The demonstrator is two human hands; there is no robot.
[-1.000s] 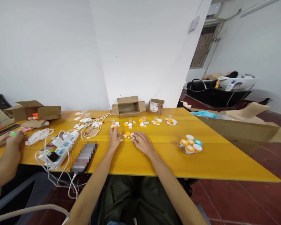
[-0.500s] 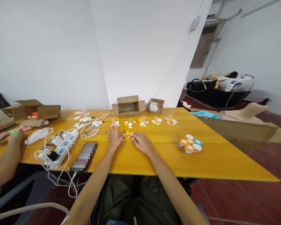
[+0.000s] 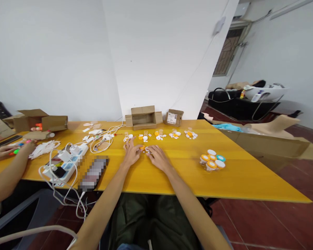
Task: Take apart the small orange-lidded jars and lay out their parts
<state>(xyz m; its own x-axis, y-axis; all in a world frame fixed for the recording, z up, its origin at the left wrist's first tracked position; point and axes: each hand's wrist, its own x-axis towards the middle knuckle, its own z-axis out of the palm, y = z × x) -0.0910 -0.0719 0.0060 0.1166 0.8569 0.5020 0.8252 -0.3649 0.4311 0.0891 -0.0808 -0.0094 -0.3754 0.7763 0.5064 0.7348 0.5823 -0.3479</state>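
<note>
My left hand is over the table, its thumb and fingertips at a small yellow piece. Whether it grips the piece is too small to tell. My right hand rests just to the right, fingers curved down over a small white piece. Beyond the hands lies a row of small piles of white and yellow parts with clear cups, among them a middle pile and a right pile. A cluster of lidded clear jars stands at the right.
An open cardboard box and a smaller box stand by the wall. At the left are a power strip, cables, a phone and another person's hands with colourful pieces.
My left hand has moved right and slightly nearer, from the leftmost pile to the yellow piece. My right hand has barely moved. The other person's hands have shifted, showing more colourful pieces.
</note>
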